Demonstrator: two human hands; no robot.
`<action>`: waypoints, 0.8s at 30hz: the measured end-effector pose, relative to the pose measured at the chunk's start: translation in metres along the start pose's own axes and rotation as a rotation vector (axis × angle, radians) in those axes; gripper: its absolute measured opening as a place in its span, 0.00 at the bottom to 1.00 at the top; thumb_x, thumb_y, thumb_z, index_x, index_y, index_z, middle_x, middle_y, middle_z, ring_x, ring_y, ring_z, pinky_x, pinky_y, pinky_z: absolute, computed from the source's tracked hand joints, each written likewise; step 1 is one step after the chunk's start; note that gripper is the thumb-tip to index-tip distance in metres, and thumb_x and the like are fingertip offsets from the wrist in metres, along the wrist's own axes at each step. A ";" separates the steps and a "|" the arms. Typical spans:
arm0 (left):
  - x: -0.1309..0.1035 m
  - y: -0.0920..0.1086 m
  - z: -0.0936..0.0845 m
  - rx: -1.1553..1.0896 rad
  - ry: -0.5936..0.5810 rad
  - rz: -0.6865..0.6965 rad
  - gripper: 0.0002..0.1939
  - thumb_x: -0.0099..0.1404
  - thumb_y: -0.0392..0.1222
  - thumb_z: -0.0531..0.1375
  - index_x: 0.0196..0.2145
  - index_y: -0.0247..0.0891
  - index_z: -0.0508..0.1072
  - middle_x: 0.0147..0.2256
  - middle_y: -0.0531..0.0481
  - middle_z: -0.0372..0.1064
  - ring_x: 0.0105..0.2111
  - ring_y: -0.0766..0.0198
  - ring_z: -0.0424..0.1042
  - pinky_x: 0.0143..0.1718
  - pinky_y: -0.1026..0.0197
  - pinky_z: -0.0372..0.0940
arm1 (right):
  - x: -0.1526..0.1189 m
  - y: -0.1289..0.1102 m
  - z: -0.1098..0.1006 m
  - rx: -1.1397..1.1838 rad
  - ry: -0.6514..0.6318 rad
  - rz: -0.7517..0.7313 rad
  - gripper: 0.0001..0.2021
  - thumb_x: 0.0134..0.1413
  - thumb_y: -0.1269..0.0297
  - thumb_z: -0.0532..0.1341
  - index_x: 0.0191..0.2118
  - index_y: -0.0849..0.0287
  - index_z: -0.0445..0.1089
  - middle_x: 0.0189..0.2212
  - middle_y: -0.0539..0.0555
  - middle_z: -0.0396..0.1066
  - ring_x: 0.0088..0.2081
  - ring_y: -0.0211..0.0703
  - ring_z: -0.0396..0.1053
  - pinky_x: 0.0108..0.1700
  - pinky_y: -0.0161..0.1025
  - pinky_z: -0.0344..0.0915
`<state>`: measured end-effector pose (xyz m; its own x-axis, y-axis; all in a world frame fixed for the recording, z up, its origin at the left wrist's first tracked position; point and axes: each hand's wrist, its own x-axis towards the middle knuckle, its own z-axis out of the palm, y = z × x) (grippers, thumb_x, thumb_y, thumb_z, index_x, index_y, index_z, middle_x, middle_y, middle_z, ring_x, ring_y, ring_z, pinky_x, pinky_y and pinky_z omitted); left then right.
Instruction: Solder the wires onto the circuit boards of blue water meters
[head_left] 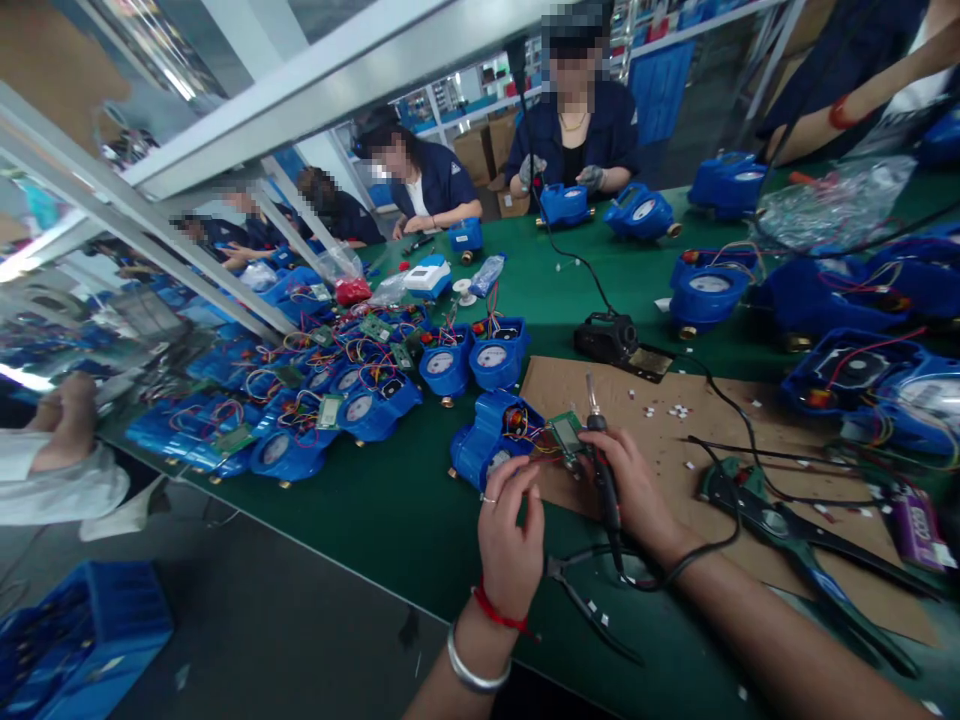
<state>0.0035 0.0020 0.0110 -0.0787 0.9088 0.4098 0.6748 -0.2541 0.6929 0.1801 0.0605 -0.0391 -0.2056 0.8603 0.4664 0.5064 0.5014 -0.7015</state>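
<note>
Head view: right of the blue meter [474,440], the right hand [637,485] grips the likely light soldering iron [602,465] by its handle [608,505]; left hand [511,535]: grip unclear.

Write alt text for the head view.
A bare right hand holds a black, pen-shaped soldering iron by a small green circuit board; the left hand is near a round-faced blue plastic meter. More blue meters crowd the green tabletop.

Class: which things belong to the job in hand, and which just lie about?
Seemingly in the job: soldering iron in the right hand; green circuit board; blue meter by the left hand.
Seemingly lying about: large cutters; dark pliers; purple pack; plastic bag.
</note>
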 end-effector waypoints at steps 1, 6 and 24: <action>-0.003 -0.001 -0.006 0.018 0.008 -0.029 0.13 0.66 0.32 0.52 0.46 0.40 0.70 0.49 0.44 0.66 0.50 0.58 0.66 0.52 0.53 0.64 | 0.000 0.000 0.000 0.003 0.004 0.004 0.18 0.60 0.69 0.56 0.55 0.52 0.59 0.47 0.57 0.60 0.48 0.48 0.64 0.48 0.45 0.64; -0.018 -0.018 -0.006 0.028 -0.069 -0.176 0.12 0.65 0.33 0.52 0.44 0.40 0.71 0.46 0.44 0.68 0.47 0.57 0.68 0.48 0.53 0.66 | -0.001 0.006 0.004 0.046 0.026 0.017 0.18 0.59 0.69 0.56 0.55 0.53 0.60 0.47 0.58 0.60 0.48 0.48 0.64 0.50 0.46 0.64; -0.002 -0.019 0.034 -0.439 0.202 -0.509 0.17 0.61 0.50 0.59 0.42 0.35 0.72 0.35 0.46 0.70 0.34 0.62 0.70 0.38 0.61 0.65 | -0.004 0.013 0.005 0.063 0.009 -0.007 0.21 0.57 0.71 0.54 0.57 0.52 0.58 0.49 0.58 0.60 0.48 0.50 0.65 0.49 0.48 0.64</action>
<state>0.0159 0.0163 -0.0231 -0.4695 0.8819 0.0430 0.1622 0.0383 0.9860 0.1833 0.0640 -0.0529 -0.2018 0.8560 0.4760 0.4509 0.5126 -0.7307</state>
